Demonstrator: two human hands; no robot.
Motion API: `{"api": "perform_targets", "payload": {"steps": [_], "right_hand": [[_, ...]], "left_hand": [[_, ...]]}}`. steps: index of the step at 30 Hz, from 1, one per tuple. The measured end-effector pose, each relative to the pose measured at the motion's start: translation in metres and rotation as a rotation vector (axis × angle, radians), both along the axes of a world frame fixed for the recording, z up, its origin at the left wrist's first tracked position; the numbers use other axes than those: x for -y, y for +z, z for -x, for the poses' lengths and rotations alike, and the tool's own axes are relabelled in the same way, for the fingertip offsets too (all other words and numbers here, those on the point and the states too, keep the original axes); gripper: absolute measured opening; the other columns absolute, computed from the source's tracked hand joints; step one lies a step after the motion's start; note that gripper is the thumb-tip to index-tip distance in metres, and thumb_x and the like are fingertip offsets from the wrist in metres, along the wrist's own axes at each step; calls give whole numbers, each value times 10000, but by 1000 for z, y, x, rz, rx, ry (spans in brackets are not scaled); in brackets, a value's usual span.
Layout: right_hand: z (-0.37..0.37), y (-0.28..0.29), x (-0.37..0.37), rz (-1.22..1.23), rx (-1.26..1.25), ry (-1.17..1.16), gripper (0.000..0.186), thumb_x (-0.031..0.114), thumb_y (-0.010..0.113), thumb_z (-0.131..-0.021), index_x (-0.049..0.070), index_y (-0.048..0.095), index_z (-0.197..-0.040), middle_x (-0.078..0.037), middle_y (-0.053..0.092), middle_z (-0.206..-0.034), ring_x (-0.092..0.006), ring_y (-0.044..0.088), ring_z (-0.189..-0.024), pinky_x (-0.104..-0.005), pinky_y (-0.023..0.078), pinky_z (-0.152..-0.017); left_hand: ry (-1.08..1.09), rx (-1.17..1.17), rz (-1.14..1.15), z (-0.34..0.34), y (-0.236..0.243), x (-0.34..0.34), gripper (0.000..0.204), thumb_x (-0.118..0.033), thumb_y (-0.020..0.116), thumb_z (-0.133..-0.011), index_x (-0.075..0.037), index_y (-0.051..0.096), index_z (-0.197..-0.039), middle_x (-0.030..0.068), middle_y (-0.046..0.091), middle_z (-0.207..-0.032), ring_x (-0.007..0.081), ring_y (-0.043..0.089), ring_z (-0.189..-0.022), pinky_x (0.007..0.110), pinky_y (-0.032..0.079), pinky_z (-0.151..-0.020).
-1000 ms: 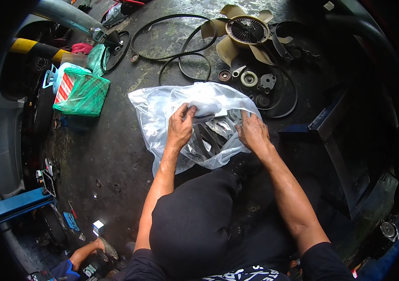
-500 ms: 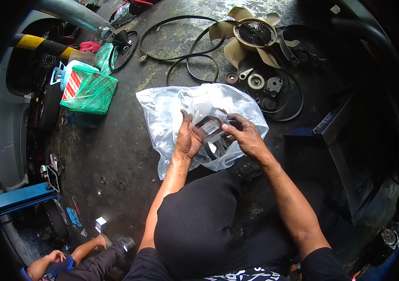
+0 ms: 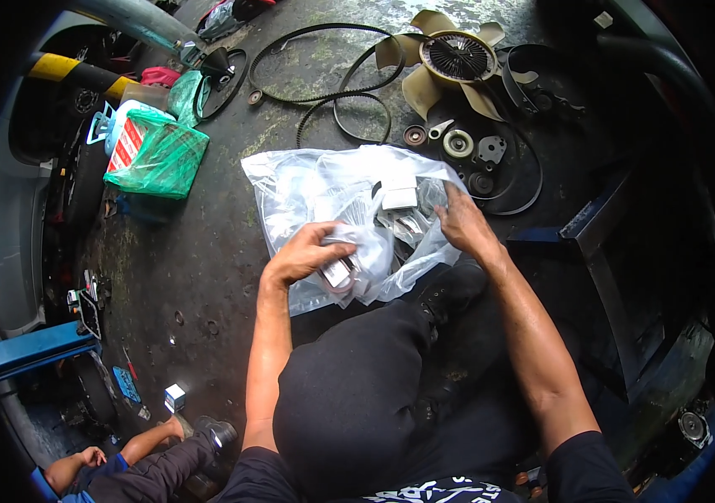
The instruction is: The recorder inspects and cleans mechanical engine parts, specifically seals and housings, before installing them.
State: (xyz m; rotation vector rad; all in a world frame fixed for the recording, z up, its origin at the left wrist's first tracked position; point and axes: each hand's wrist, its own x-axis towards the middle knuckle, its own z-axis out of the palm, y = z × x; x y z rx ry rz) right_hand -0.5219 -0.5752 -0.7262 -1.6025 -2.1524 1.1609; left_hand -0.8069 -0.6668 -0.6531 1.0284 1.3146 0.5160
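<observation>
A large clear plastic bag (image 3: 290, 180) lies spread on the floor in front of my knee. At its near left side my left hand (image 3: 307, 253) is closed round a clear packet (image 3: 338, 275) with a white label; plastic folds partly cover what is inside. My right hand (image 3: 465, 225) grips the right edge of the bag, its fingertips partly hidden by the plastic. Between the hands, inside the bag, are a small white box (image 3: 399, 194) and further clear-wrapped parts (image 3: 410, 226) whose kind I cannot make out.
Beyond the bag lie ribbed belts (image 3: 324, 102), a fan (image 3: 458, 57) and several pulleys (image 3: 457, 144). A green-wrapped box (image 3: 156, 155) stands at left. Blue metal stand legs (image 3: 39, 348) flank both sides. Another person's legs (image 3: 169, 457) reach in at lower left.
The labelled packet, held between both hands before, has moved nearer and left in my left hand. My right hand has let go of it and shifted right to the bag's edge.
</observation>
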Motion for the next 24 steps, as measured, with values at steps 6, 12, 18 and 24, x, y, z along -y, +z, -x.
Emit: {"api": "perform_targets", "payload": {"steps": [6,12,18,24], "right_hand": [[15,-9,1,-17,-28,65,464,176,585,-933,-77,484,-1309,-319,591,-1206,-454,552,-1162,-478,437,-989],[37,-36,27,102,168,302,581,347,714,-847,-7,559,-1282,-273,637,-1143,-417,594,-1130,-486,490,-943],[29,-75,20,135,132,-79,471,390,499,-971,11,619,-1223,-289,660,-1082,-455,631,-1015,-508,477,-928],[20,-64,0,87,127,-101,463,396,461,-989,16,649,-1175,-285,658,-1103,-457,614,-1062,-488,461,-922]], "left_hand": [[-533,-596,-233,-38,-33,-4,487,-299,683,-865,-1,613,-1244,225,677,-1105,370,634,-1062,418,478,-928],[-708,-603,-188,-53,-51,-9,445,-216,668,-826,-31,642,-1230,213,683,-1102,364,635,-1063,419,491,-925],[-712,-573,-118,-54,-47,-7,473,-232,672,-841,-46,625,-1273,203,675,-1153,350,626,-1110,409,481,-956],[-716,-577,-73,-40,-39,-5,461,-235,665,-855,-40,627,-1271,203,675,-1156,350,622,-1118,408,470,-970]]}}
